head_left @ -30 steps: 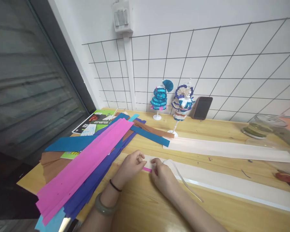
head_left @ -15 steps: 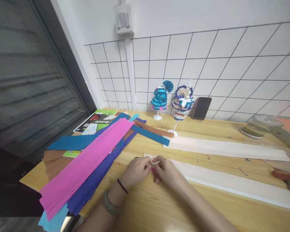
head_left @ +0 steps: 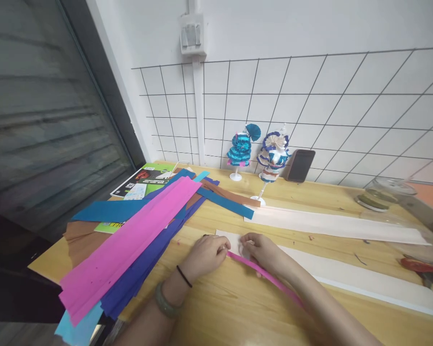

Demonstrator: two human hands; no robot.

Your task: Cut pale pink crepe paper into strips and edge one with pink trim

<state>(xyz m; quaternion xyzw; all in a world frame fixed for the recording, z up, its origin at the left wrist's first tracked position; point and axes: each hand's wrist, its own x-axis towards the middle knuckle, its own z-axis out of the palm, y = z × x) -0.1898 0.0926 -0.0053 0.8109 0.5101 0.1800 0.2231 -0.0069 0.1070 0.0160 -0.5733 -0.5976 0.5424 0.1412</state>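
Observation:
A narrow pink crepe paper strip has its left end pinched in the fingertips of my left hand. From there it runs to the right, through the curled fingers of my right hand, and passes out of sight at my right forearm. My right hand is closed on the strip; its lower fingers are partly hidden. Beneath both hands lies a long white paper strip, stretching to the right. A pale curved edge shows beside my right fingertips, too unclear to name.
At left lies a pile of crepe paper with a pink sheet and purple sheets over a magazine. Another white strip lies behind. Two small dressed figures, a phone, a glass jar and red-handled scissors stand or lie farther off.
My right hand has moved right, away from my left hand, and a length of pink strip now shows between them. My left hand has kept its pinch at nearly the same place.

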